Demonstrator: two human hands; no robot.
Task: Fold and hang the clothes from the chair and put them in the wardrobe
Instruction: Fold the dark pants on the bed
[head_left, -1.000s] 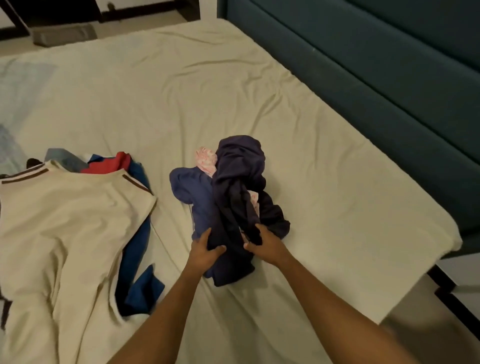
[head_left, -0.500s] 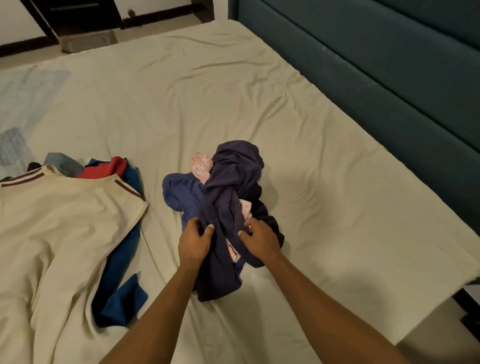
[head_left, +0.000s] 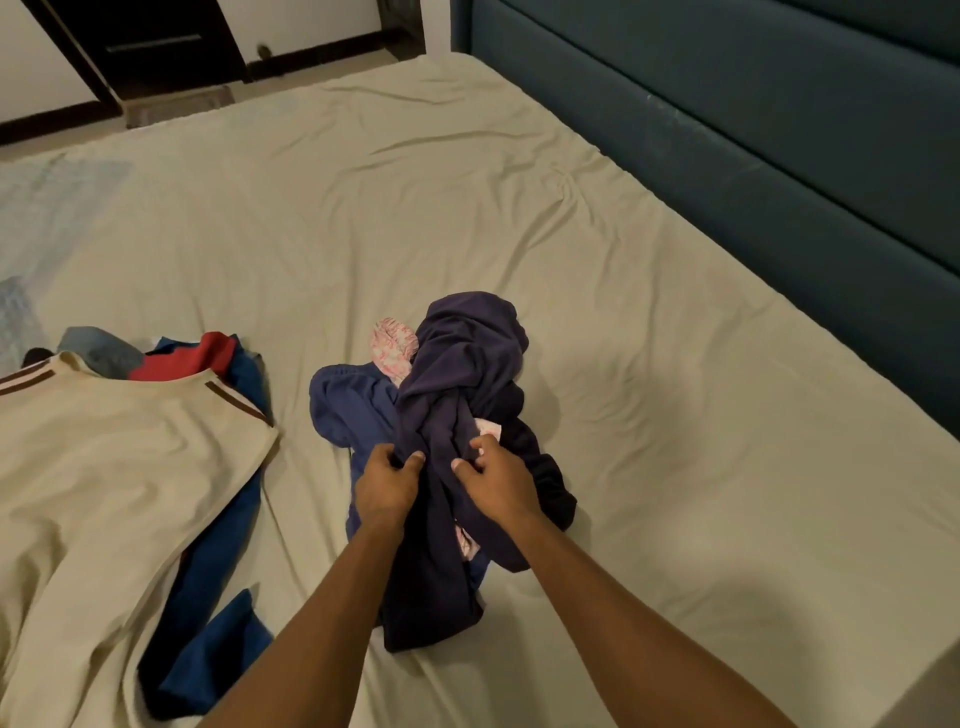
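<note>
Both gripping: left hand (head_left: 385, 480) and right hand (head_left: 497, 480) pinching folds of the dark purple garment (head_left: 457, 395), bunched mid-bed (head_left: 675, 415) with blue shorts (head_left: 348, 405) and pink cloth (head_left: 392, 345). Cream shirt (head_left: 104, 467) spread off left.

head view, looking down, near bed (head_left: 623, 364)

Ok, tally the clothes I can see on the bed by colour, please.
Dark purple: 1, the garment both hands grip
Blue: 2, one in that bundle, one under the cream top
Pink patterned: 1
Cream: 1
Red: 1
Grey: 1
Total: 7
</note>
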